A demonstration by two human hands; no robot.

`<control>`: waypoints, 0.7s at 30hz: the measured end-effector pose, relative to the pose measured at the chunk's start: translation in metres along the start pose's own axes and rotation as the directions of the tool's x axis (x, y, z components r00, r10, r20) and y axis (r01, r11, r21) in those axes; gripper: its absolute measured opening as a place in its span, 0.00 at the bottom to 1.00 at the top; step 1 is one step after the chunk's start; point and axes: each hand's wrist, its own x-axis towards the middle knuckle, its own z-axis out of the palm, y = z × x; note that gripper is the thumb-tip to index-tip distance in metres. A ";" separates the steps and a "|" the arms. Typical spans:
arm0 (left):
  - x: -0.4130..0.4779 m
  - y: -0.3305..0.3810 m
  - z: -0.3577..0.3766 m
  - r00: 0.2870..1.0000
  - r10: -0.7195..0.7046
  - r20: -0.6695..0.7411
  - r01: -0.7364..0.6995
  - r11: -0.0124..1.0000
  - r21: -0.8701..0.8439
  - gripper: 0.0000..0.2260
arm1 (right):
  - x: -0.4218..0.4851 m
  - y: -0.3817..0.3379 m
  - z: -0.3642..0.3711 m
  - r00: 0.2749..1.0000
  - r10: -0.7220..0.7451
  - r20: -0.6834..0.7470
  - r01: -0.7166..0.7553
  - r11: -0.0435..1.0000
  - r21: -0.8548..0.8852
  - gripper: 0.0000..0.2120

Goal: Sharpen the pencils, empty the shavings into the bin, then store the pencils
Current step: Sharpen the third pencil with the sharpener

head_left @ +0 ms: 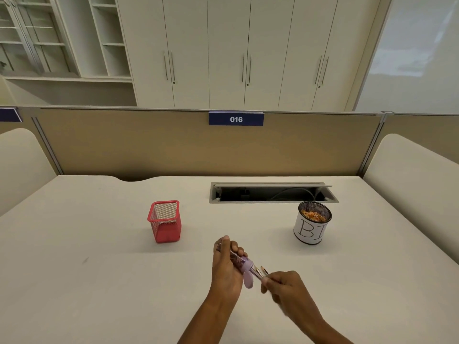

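Pencils (263, 270) hover over the near middle of the counter (99, 269), bundled with a purple sharpener (244, 265) that the left hand (227, 266) grips; the right hand (285, 284) pinches their tip end. A red mesh holder (164, 220) stands beyond to the left and a mesh bin (313, 223) holding shavings beyond to the right, both well apart from the hands. A beige partition (124, 145) and pale cabinets (223, 45) rise behind. The pencils' long axis runs from far-left to near-right, with the sharpened tips rightward.

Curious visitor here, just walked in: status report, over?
Left hand grips sharpener. Right hand holds pencils by it. Shavings in bin; red holder empty. Nothing in the way.
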 end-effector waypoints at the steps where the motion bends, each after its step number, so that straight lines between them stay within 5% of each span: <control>1: -0.001 -0.001 0.001 1.000 -0.001 0.009 0.001 1.000 0.020 0.11 | -0.002 -0.001 -0.002 0.994 0.100 0.051 -0.106 0.985 0.134 0.17; 5: -0.003 -0.004 0.000 0.999 -0.012 0.051 0.011 1.000 0.017 0.13 | -0.005 -0.005 -0.010 0.778 0.403 0.482 -0.620 0.616 0.485 0.13; 8: 0.000 -0.005 -0.003 0.997 -0.041 0.060 0.040 0.999 0.016 0.13 | -0.005 -0.005 -0.011 0.727 0.372 0.578 -0.683 0.488 0.544 0.09; 11: 0.005 -0.005 -0.009 0.999 -0.054 -0.004 0.054 0.999 -0.008 0.13 | -0.002 -0.005 -0.006 0.867 0.380 0.322 -0.486 0.783 0.388 0.14; 13: 0.006 -0.006 -0.011 0.997 -0.055 -0.056 0.054 0.998 -0.030 0.13 | -0.001 -0.003 0.002 0.996 0.091 -0.008 -0.091 0.995 -0.028 0.09; 14: 0.007 -0.007 -0.012 0.995 -0.057 -0.080 0.053 0.997 -0.053 0.13 | 0.001 -0.001 0.005 0.984 -0.159 -0.086 0.124 0.939 -0.320 0.07; 16: 0.009 -0.008 -0.014 0.992 -0.067 -0.104 0.055 0.992 -0.112 0.12 | 0.005 0.010 0.009 0.922 -0.385 -0.029 0.261 0.675 -0.690 0.18; 18: 0.006 -0.010 -0.014 0.990 -0.060 -0.130 0.040 0.988 -0.150 0.12 | 0.012 0.015 0.011 0.832 -0.554 -0.025 0.307 0.499 -0.811 0.18; 20: 0.001 -0.012 -0.011 0.984 -0.015 -0.176 -0.010 0.991 -0.136 0.12 | 0.014 0.022 0.010 0.707 -0.707 0.005 0.304 0.298 -0.905 0.03; 21: -0.003 -0.013 -0.009 0.982 0.007 -0.190 -0.030 0.992 -0.119 0.12 | 0.014 0.021 0.008 0.708 -0.706 0.011 0.305 0.292 -0.906 0.09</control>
